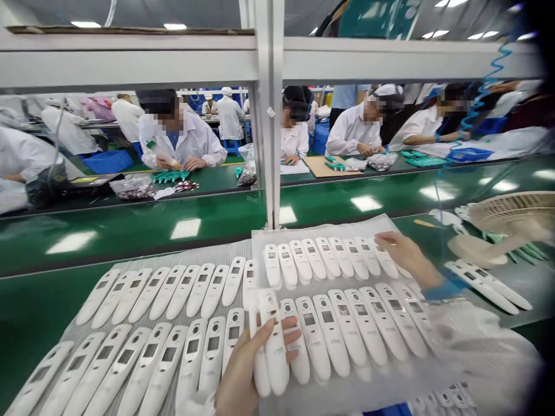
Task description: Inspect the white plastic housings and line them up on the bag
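Note:
My left hand (245,364) holds two white plastic housings (275,352) upright, thumb across their front, above the lower rows of housings. At the right end of the upper right row, my right hand (405,254) reaches out with its fingertips at the last white housing (387,261); the fingers are bent together and slightly blurred. White housings with small windows lie in two rows on a pale foam sheet (347,386) on the right. More housings (151,344) lie in two rows on the left sheet.
A green conveyor (221,216) runs behind the sheets, with a white post (271,115) in the middle. A beige fan (515,222) and two housings (488,286) lie right. People in white coats work across the belt.

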`<state>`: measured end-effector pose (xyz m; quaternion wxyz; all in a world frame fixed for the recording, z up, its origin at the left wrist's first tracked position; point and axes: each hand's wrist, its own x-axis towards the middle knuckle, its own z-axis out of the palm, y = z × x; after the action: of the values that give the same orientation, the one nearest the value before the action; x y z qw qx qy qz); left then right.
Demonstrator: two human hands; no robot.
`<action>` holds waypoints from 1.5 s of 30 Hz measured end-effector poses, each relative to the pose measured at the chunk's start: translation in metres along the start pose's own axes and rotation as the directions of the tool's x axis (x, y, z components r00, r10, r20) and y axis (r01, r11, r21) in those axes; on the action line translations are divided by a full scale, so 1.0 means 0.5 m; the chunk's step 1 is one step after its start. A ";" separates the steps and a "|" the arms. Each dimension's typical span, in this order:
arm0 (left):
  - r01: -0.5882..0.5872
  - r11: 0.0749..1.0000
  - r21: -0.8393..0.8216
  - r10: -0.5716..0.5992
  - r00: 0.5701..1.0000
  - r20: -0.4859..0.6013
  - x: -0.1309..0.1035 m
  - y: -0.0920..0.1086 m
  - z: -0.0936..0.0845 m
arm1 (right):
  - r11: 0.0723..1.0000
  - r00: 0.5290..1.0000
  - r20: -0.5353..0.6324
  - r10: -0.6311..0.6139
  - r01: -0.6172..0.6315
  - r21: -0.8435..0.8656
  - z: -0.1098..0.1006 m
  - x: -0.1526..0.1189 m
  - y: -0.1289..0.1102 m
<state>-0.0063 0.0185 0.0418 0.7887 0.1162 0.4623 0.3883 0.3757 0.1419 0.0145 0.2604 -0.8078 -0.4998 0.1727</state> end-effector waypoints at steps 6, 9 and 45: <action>0.021 0.999 -0.036 -0.012 0.967 0.253 0.011 0.008 0.009 | 0.814 0.668 0.618 -0.415 -0.031 0.580 0.089 -0.238 -0.190; -0.009 1.000 -0.013 0.012 0.960 0.279 0.019 0.005 0.008 | 0.718 0.511 0.698 -0.501 -0.205 0.666 0.133 -0.323 -0.244; -0.072 0.995 0.069 0.037 0.910 0.414 0.027 0.038 -0.048 | 0.514 0.738 0.613 -0.282 -0.424 0.746 0.196 -0.373 -0.286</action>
<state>-0.0319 0.0366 0.0307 0.8517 0.2411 0.2979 0.3574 0.1383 0.0509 0.0240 0.4156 -0.4723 -0.3689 0.6842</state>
